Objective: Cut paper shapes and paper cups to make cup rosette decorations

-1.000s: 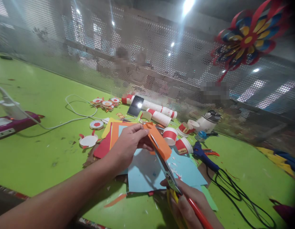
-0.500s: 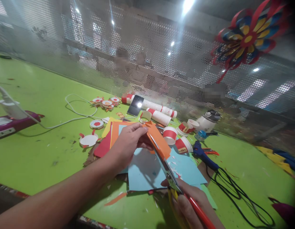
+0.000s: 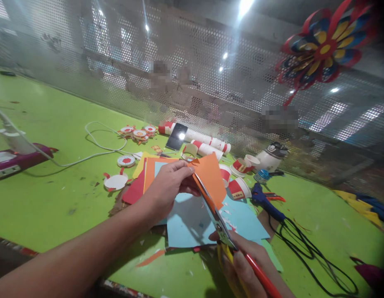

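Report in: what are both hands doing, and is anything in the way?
Left grip: pinching orange paper. Right grip: holding scissors, blades at the paper. Cups close behind the paper; nothing visibly blocking the blades.

My left hand is closed in a pinch, thumb toward the index finger, the other fingers tucked beneath. Behind those fingers my bare left forearm slants back and leftward. My right hand sits lower, right of the left fingers and nearer me, curled in a grip, one fingertip jutting ahead.
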A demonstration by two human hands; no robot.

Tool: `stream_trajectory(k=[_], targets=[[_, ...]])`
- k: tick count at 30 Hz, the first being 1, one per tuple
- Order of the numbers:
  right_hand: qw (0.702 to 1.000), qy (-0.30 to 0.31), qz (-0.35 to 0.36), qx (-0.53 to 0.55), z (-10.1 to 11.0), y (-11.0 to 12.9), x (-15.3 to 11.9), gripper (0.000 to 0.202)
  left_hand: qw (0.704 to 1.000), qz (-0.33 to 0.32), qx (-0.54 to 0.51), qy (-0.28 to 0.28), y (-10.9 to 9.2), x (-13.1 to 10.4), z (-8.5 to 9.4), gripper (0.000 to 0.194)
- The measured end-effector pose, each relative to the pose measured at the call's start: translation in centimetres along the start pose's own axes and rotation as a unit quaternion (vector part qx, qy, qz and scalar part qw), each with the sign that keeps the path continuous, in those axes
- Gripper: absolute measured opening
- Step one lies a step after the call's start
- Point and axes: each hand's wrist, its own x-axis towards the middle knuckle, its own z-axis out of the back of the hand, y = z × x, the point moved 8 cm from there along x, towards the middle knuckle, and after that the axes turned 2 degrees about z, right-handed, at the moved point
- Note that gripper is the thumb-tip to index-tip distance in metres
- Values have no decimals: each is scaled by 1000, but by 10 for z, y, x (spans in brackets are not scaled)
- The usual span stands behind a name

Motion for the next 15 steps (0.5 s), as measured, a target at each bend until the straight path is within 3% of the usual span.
stream_trajectory(k=[6,15], targets=[[999,39,-16,33,-6,-6,3,50,1000,3,-5,4,0,0,-1,15],[999,-28,-19,-12,6,-4,0,46,999,-4,-40,1,-1,-2,-2,9]])
